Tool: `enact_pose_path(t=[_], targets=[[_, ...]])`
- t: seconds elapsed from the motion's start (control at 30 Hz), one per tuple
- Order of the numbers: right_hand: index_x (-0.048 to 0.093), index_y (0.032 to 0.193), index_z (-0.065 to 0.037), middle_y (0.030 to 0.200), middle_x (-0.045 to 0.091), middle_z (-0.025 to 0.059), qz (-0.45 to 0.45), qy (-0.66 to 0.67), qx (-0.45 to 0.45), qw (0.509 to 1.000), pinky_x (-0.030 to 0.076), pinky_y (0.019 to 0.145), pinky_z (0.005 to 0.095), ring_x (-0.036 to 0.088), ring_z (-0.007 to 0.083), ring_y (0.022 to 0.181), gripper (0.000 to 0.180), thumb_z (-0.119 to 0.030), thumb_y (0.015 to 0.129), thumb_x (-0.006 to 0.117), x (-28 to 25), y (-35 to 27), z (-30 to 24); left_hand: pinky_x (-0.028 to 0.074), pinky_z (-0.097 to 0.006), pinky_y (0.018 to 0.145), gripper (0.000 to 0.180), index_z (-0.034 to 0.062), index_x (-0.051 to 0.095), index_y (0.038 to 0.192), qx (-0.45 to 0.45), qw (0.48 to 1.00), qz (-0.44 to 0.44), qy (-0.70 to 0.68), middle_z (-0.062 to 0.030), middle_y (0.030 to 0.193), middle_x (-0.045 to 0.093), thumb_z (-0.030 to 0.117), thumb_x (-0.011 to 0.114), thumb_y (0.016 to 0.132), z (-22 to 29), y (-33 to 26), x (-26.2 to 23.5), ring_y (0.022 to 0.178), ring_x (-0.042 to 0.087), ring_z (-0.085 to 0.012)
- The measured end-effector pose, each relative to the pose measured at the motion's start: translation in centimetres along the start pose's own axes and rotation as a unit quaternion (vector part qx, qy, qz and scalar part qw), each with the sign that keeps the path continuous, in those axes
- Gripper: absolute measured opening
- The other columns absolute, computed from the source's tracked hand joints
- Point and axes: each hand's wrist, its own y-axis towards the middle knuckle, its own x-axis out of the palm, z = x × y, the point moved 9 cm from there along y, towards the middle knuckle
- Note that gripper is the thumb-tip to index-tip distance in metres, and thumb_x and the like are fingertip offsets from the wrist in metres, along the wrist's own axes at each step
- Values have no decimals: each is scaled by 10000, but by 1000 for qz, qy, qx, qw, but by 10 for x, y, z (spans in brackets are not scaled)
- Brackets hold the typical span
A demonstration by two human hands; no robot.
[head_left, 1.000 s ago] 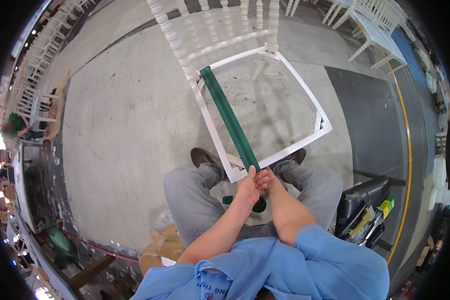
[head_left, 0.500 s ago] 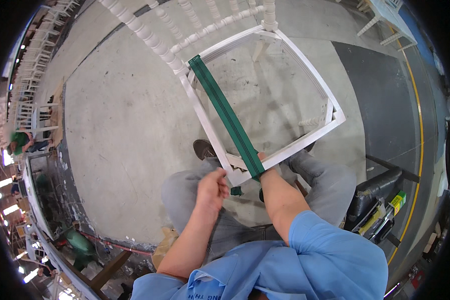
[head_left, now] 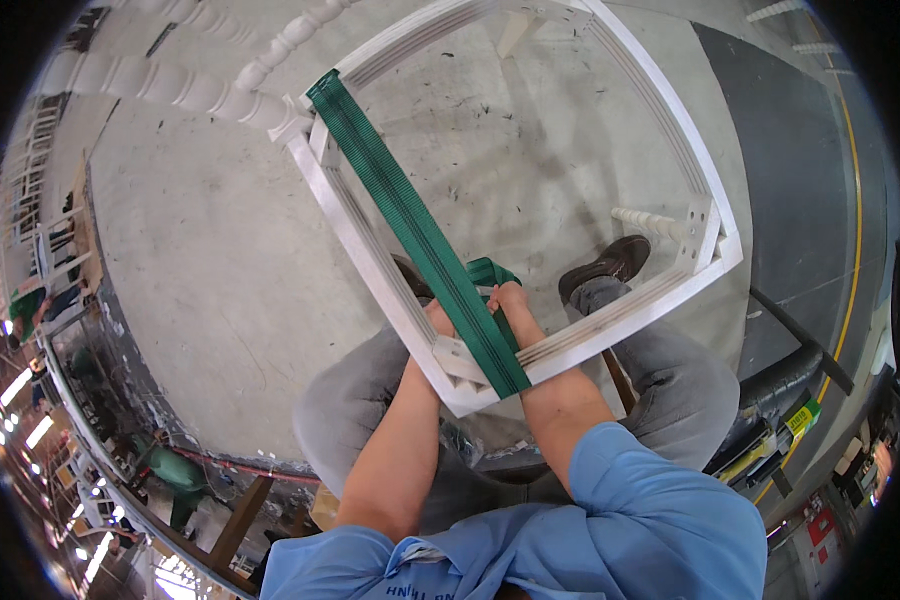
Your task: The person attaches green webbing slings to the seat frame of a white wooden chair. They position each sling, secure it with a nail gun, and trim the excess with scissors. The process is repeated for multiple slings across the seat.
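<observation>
A white wooden chair frame [head_left: 365, 255] with an unfilled seat opening stands tilted before me, its front corner close to my body. One green webbing strap [head_left: 410, 215] with dark stripes runs across the opening from the back rail to the front rail and wraps over both. Under the front rail my right hand [head_left: 510, 298] reaches up inside the frame, fingers closed on the loose, folded strap end. My left hand [head_left: 438, 318] is below the side rail beside the strap, its fingers hidden behind the webbing.
Turned white spindles [head_left: 170, 85] rise from the chair's back at upper left. My brown shoe [head_left: 610, 265] is on the concrete floor under the frame. A black padded seat [head_left: 770, 380] stands at right. At far left are white chairs and a person in green [head_left: 28, 305].
The chair frame has come closer and tipped toward me. My left hand has moved from outside the front corner to underneath the frame. The right hand now shows inside, holding the strap end.
</observation>
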Motion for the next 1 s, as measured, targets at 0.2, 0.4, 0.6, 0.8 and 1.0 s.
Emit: enact_pose_path(t=[0.2,0.4,0.6,0.8,1.0], targets=[[590,879,-61,598,514,43,-69,396,-54,914,468,526,479,545,290,525,374,-354,1102,522,-7,-6,-29,562,-335,795,359,17,732,1018,-110,994,-18,-5,-60,915,711,366,804,983,12,-1,36,910,692,-188],[575,1008,-70,657,508,18,-153,496,-143,843,468,537,392,467,181,510,397,-413,1148,433,-31,-63,-108,578,-326,837,385,5,738,1047,-92,987,5,-131,-54,919,717,373,818,967,11,-18,34,927,698,-194],[572,1073,-60,766,611,30,-174,569,-138,792,543,624,359,560,191,630,377,-407,1156,450,-50,-91,-128,602,-382,794,322,39,727,1044,-131,963,20,-236,-74,926,718,334,818,955,29,-31,42,885,707,-218],[655,1146,-62,867,700,82,-197,698,6,689,507,644,348,671,212,786,474,-485,1123,442,-53,-168,-51,627,-452,734,241,84,713,1032,-186,942,-1,-278,-96,930,714,284,815,945,21,-33,39,831,717,-247],[733,1199,-13,1006,780,113,-18,-166,-295,941,571,890,382,726,200,941,395,-368,1039,666,-151,-365,-9,594,-404,639,198,156,717,1033,-121,924,-61,-359,-32,833,682,335,784,982,4,3,31,716,677,-225]])
